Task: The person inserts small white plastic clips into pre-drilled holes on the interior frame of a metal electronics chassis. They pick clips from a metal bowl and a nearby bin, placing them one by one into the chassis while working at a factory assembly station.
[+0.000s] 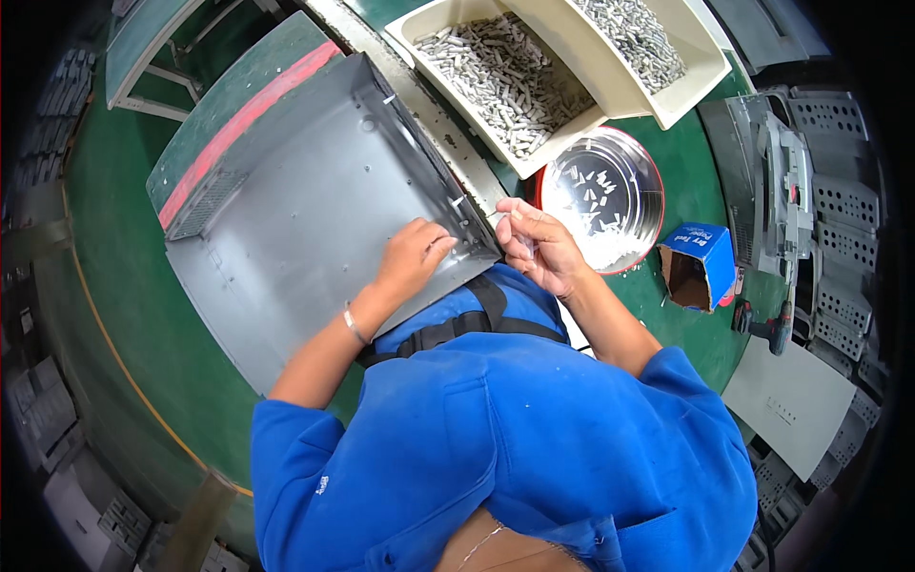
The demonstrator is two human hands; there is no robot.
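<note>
A large grey sheet-metal casing (pixel 315 200) lies before me, its side walls standing up. Small white pegs (pixel 457 201) stick out along its right wall. My left hand (pixel 412 257) is over the casing near its close right corner. Its fingers are curled together, and whatever may be between them is hidden. Just outside that corner, my right hand (pixel 538 246) is closed, with small white pieces (pixel 497 220) showing at the fingertips and in the palm. Their exact kind is too small to make out.
Two cream bins (pixel 551 151) of small whitish cylindrical parts stand at the far right. Beside them is a round red-rimmed tin (pixel 652 187) with white pieces. A blue cardboard box (pixel 708 250), a power drill (pixel 777 329) and perforated metal panels (pixel 834 200) are further right.
</note>
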